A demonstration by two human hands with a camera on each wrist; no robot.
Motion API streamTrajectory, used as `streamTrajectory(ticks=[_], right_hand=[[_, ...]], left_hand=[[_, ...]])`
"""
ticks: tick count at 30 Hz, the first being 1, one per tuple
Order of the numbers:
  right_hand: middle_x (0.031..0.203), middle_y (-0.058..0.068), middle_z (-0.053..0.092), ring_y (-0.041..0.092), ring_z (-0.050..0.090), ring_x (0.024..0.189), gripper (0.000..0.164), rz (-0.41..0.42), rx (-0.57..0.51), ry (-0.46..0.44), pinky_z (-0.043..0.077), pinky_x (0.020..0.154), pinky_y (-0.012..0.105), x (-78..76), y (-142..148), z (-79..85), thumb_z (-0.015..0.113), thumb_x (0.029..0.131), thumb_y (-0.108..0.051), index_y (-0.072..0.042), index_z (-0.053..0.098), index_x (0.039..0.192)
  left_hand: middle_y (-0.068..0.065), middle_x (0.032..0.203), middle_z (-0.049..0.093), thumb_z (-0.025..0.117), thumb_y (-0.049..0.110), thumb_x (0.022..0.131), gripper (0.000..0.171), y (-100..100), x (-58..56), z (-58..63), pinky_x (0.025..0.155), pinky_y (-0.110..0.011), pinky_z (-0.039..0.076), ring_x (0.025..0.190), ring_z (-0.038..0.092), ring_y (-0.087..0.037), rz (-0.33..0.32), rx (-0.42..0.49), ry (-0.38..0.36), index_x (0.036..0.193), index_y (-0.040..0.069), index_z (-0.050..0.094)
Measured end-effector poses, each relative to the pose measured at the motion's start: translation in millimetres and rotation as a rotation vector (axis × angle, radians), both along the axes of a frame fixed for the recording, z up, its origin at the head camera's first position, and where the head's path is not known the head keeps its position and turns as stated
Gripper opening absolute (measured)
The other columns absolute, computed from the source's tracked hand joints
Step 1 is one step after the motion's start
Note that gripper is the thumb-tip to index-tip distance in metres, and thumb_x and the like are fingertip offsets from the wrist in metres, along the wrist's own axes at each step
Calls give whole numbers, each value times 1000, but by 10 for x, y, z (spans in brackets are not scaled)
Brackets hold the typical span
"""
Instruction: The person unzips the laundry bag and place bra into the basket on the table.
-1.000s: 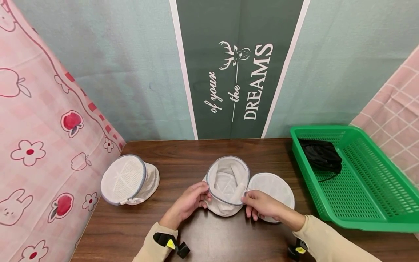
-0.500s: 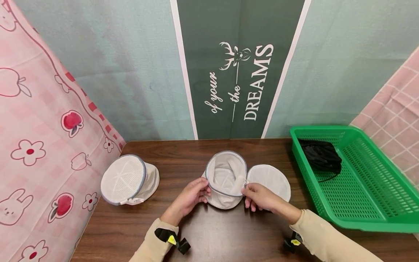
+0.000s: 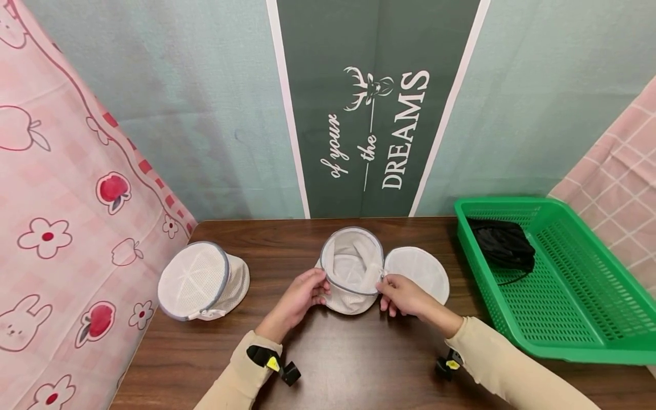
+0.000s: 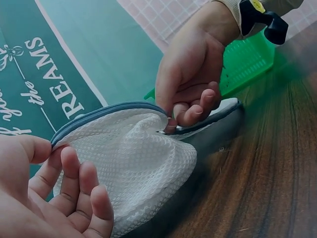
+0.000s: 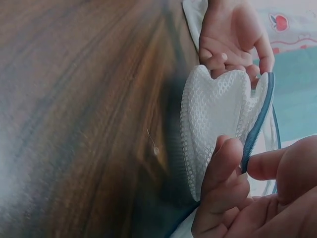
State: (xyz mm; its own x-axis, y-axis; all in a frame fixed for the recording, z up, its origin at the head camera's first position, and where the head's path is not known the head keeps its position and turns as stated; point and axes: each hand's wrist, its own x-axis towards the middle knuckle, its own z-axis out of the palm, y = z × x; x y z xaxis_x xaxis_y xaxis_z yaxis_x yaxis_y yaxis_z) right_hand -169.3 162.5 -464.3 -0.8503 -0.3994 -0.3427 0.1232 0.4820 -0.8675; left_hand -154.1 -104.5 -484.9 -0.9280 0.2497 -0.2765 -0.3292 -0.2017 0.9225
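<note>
In right wrist view | mesh bag [image 5: 213, 109], zip teeth [image 5: 253, 142] showing | head: unclear

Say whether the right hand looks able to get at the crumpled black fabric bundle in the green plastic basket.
Probably yes, once the right hand releases the round white mesh bag: nothing covers the black bundle in the open-topped basket.

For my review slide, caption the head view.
Left hand and right hand pinch the rim of an open white mesh laundry bag, its round lid alongside.
</note>
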Motion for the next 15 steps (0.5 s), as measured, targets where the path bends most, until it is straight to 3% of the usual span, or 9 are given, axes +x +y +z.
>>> streamTrajectory(ticks=[15], right_hand=[[68,3,63,10,54,50,26,-81,15,28,35,43,21,-206,-60,-36,45,108,-17,-1,52,89]], left_hand=[[0,82,57,52,18,104,14,80,-244,15,67,-26,48,79,56,-15,93,-28,-1,92,14,57]])
